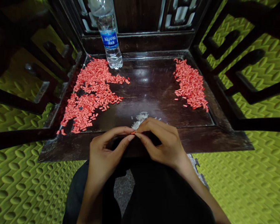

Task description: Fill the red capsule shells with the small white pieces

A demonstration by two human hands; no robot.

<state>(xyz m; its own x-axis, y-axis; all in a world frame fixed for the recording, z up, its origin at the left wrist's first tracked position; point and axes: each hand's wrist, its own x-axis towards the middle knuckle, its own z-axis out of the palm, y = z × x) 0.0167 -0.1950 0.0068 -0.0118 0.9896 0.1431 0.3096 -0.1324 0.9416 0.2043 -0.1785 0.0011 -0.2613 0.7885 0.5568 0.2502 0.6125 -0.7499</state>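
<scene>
My left hand (pixel 105 148) pinches a small red tube piece (pixel 133 133) between thumb and forefinger, just over the front edge of the dark wooden seat (pixel 144 93). Thumb and forefinger of my right hand (pixel 164 141) meet the other end of that piece in a pinch; what they hold, if anything, is too small to make out. Right behind the fingertips lies a little heap of clear whitish pieces (pixel 141 119), partly hidden by my right hand. Red tube pieces form a large spread pile (pixel 91 82) on the left and a smaller pile (pixel 191 85) on the right.
An Aquafina water bottle (pixel 110 40) stands upright at the back, beside the left pile. Carved wooden side frames (pixel 238 81) and a backrest (pixel 140 18) enclose the seat. Yellow-green textured mats (pixel 247 174) cover the floor. My dark-clothed legs are below.
</scene>
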